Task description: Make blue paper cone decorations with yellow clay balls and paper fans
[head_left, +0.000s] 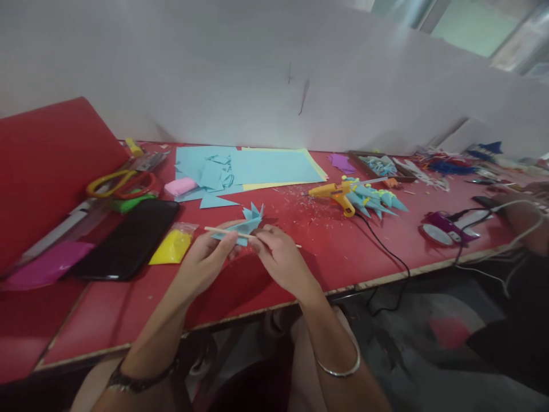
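Observation:
Near the front of the red table, my left hand [210, 253] is closed, its thumb pressing a thin pale stick [227, 232] against light blue folded paper [252, 222]. My right hand [278, 252] is closed too, fingers and thumb pinching the stick beside the paper. The stick lies across the paper, and its far end shows past my right hand. Pointed blue tips stand up above my fingers. The lower part of the paper is partly hidden by my hands.
Blue sheets [274, 167] lie along the wall. A yellow glue gun [334, 193] with a black cord rests right, by spiky blue paper pieces [371, 200]. Left are a black phone [131, 240], scissors [112, 183] and a yellow packet [172, 246]. Another person's hand [525, 214] is far right.

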Available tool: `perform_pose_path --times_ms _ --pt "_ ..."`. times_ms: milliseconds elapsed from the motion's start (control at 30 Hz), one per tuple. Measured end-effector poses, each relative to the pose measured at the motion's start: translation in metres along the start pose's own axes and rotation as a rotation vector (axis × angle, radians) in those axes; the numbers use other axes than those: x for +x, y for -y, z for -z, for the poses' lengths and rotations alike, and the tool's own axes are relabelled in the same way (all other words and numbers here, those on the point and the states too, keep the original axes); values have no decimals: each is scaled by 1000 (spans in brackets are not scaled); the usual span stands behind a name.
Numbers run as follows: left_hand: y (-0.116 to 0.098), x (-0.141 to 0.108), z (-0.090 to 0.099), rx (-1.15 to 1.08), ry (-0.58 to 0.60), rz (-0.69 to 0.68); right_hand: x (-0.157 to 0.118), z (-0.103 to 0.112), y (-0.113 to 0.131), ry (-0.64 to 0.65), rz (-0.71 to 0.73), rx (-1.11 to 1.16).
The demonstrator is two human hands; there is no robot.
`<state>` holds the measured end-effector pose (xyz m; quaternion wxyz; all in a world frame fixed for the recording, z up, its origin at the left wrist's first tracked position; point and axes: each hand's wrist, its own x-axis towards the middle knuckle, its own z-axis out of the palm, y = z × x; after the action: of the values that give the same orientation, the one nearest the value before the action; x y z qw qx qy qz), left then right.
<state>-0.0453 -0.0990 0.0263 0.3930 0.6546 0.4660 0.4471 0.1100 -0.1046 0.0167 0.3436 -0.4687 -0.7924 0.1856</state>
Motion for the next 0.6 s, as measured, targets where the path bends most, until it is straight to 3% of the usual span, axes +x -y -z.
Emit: perform_pose_path --times_ms 233,367,600 --pt "-2 3 -2 84 -61 -39 -1 -4 5 -35 -16 -115" --pt "-5 3 -3 140 -43 -50 0 -8 8 -26 -12 -24" --pt "-1 2 -5 138 -14 -12 -1 -10 10 -120 -109 55"
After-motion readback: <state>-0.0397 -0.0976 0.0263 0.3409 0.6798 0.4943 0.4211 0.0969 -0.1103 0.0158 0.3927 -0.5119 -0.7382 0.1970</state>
